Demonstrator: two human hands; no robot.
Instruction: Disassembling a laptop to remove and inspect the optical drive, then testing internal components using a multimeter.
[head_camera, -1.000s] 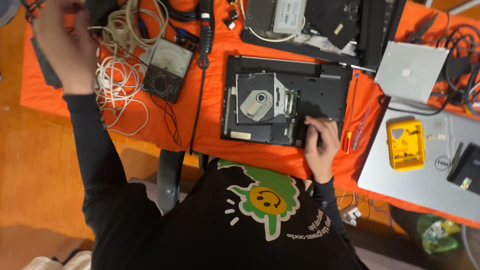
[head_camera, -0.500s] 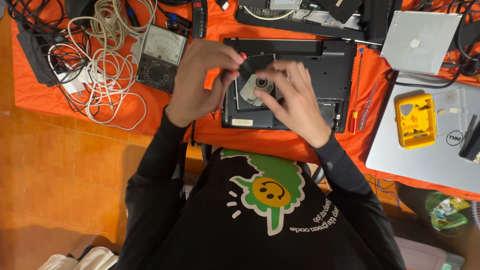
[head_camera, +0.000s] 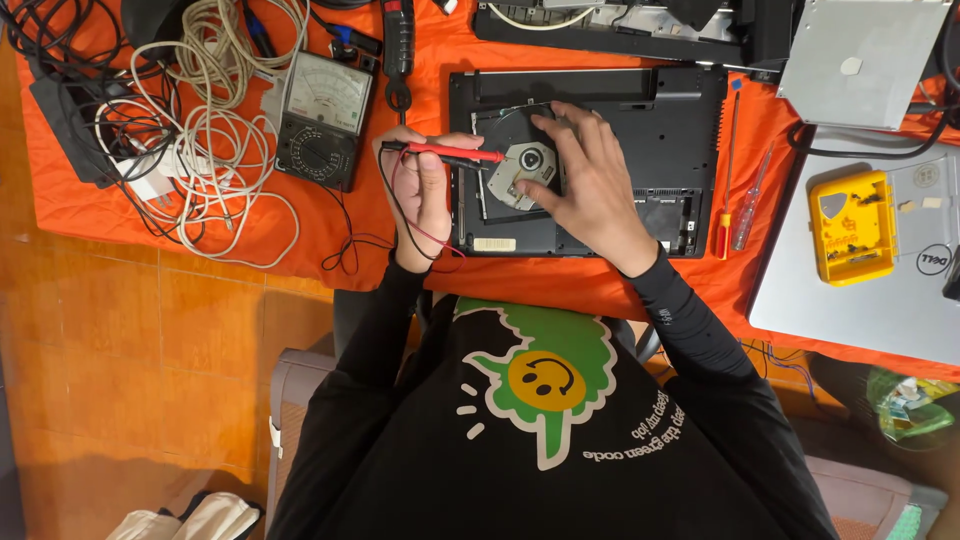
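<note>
The left hand (head_camera: 428, 195) is closed around a thin red probe (head_camera: 452, 153), a smooth plastic stick lying across its fingers with the tip pointing toward the disc drive (head_camera: 515, 160). A thin red and black wire (head_camera: 395, 205) loops down from the probe past the wrist. The right hand (head_camera: 590, 185) lies flat and open on the drive, fingers spread over the round metal tray and its grey hub, gripping nothing.

The drive sits in a bay of an upturned black laptop (head_camera: 640, 130), a flat, matte rectangle lying on the orange cloth (head_camera: 330, 225) in front of the person.

Left of the hands lies a black meter (head_camera: 323, 120) with a pale dial face, and beside it a loose tangle of white cable (head_camera: 215, 150). To the right of the laptop two slim screwdrivers (head_camera: 738, 195) lie side by side, one with a red and yellow handle, one clear. Further right a chunky yellow plastic case (head_camera: 850, 225) rests on a smooth silver laptop lid (head_camera: 870, 310).
</note>
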